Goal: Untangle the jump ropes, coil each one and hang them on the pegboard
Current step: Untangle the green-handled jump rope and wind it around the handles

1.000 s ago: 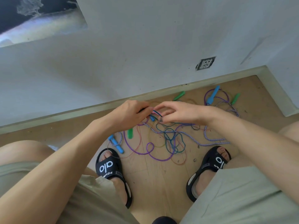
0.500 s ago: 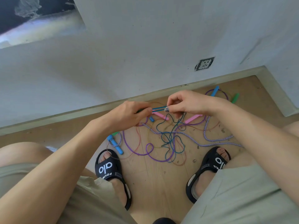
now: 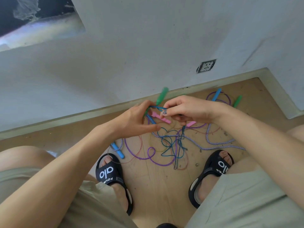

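Both hands' grip hides teal rope [image 3: 158, 108].

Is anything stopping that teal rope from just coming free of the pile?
Yes. Both hands, left hand and right hand, pinch the teal rope, but below them it crosses the purple rope and striped rope on the floor.

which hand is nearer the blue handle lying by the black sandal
Left. The left hand hovers just above and right of the blue plastic handle beside the black sandal; the right hand is farther off, across the tangle.
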